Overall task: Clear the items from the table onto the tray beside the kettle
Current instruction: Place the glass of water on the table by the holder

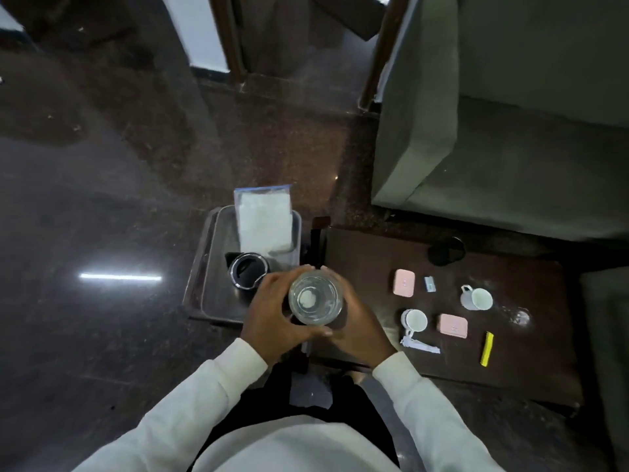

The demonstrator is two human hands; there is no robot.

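Grip: the left hand and the right hand wrap opposite sides of a clear drinking glass, fingers curled and pressed on its wall, thumbs meeting at its 6 o'clock side.
Glass, place: held in the air over the gap between the tray and the table, above the tray's near right corner.
Glass, axis: upright, long axis vertical, open mouth toward the camera; the round base shows through it.
Tray: dull metal, rectangular, at 9 o'clock from the glass.
Kettle: dark, round, seen from above, on the tray just at 10 o'clock from the left hand's fingers.
Plastic bag: clear with white contents, at 12 o'clock on the tray, its far end overhanging the rim.
Table: dark wood, low, at 3 o'clock from the hands.
On the table: two white cups, two pink boxes, a yellow stick, a small grey packet, a white strip, a black coaster, and a second clear glass, blurred.
Room: polished dark stone floor with a light streak; a green upholstered chair at 1 o'clock.
Sleeves: white, long.
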